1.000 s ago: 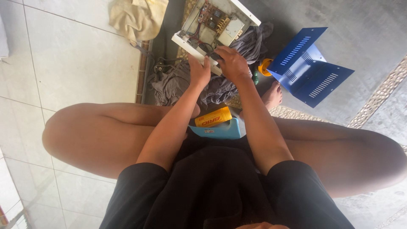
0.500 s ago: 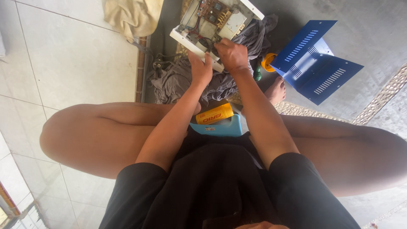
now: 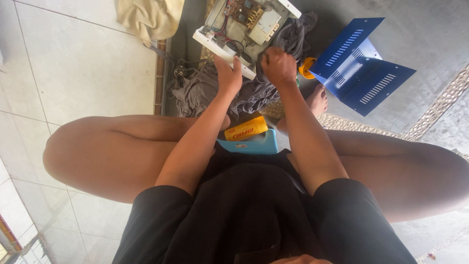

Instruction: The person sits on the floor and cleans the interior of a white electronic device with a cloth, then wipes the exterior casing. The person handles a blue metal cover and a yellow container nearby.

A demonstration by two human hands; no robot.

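Person seated cross-legged on floor. Left hand (image 3: 228, 78) flat, fingers extended, pressed against near rim of the open white chassis (image 3: 222, 49), which lies on the grey cloth (image 3: 205, 93) with circuit board exposed. Right hand (image 3: 278, 66) curled into a closed fist just beside the chassis; cannot tell what it holds. Blue vented cover (image 3: 361, 66) lies apart at right. Yellow can (image 3: 245, 131) between the legs.

We see the left hand (image 3: 228, 77) flat against the near edge of an open white metal chassis with exposed circuit boards (image 3: 244, 27). The right hand (image 3: 278, 66), fisted, grips crumpled grey cloth (image 3: 205, 93). A blue vented metal cover (image 3: 360, 66) lies to the right, a yellow cylindrical can (image 3: 245, 131) between the knees.
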